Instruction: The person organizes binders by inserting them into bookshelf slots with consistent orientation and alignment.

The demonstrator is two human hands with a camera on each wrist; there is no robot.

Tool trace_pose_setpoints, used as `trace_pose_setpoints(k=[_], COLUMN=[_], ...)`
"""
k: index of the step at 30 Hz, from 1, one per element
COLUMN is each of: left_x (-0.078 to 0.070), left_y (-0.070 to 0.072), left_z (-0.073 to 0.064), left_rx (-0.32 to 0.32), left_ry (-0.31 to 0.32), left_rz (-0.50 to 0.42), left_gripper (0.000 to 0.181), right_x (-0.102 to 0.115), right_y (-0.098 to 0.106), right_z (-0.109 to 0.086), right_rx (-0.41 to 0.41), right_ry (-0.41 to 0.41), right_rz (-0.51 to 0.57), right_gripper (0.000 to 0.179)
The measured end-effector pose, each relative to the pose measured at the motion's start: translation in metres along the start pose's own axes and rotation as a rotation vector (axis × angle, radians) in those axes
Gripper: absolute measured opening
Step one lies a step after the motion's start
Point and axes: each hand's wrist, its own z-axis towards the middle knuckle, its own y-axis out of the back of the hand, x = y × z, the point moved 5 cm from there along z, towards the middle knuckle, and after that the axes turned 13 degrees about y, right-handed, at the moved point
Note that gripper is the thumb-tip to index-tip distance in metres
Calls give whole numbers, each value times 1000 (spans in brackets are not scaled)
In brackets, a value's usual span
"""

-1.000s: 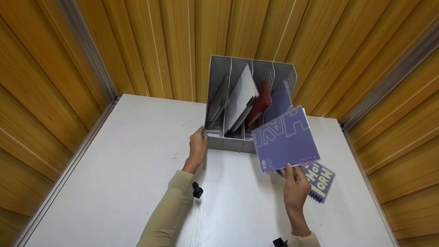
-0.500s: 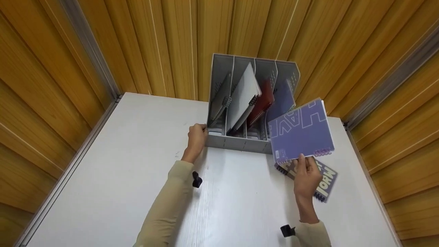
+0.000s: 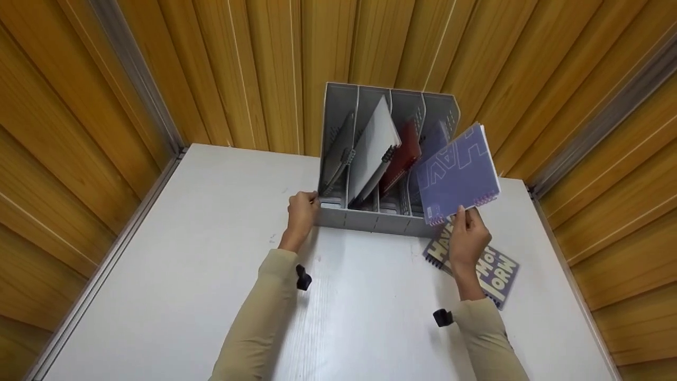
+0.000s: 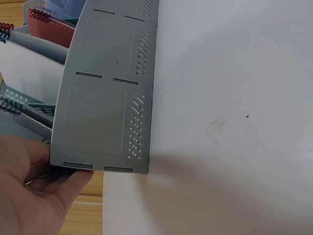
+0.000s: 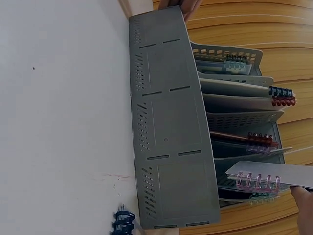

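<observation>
My right hand (image 3: 469, 238) pinches the lower, spiral-bound edge of a purple notebook (image 3: 457, 174) at the rightmost slot of a grey file organizer (image 3: 370, 219). In the right wrist view its pink coil (image 5: 257, 181) lies over that slot. My left hand (image 3: 301, 217) grips the organizer's front left corner, thumb inside and fingers beneath in the left wrist view. The slots hold a dark grey notebook (image 3: 338, 156), a white notebook (image 3: 373, 153), a red notebook (image 3: 403, 156) and, at the right, another purple notebook (image 3: 435, 138).
Notebooks with large yellow letters lie on the table at the right, one (image 3: 497, 275) partly under another (image 3: 438, 247), below my right hand. The white table (image 3: 211, 254) is bounded by wood-patterned walls (image 3: 264, 79) behind and at both sides.
My right hand has carried the purple notebook right, then up and away from me, over the rightmost slot. The left hand keeps its grip on the organizer's corner.
</observation>
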Motion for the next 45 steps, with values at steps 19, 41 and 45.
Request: trace_pose_setpoints(k=[19, 41, 45], left_x=[3, 7, 6], left_y=[1, 0, 0], left_z=[1, 1, 2], left_rx=[8, 7, 2], left_ry=[36, 35, 32], left_rz=[-61, -62, -68], left_gripper=[24, 25, 25], right_x=[-36, -54, -51], right_y=[-77, -116, -117], right_z=[40, 37, 38], right_rx=[16, 75, 127], right_ry=[-99, -255, -224], right_rz=[-70, -79, -104], right_gripper=[23, 20, 25])
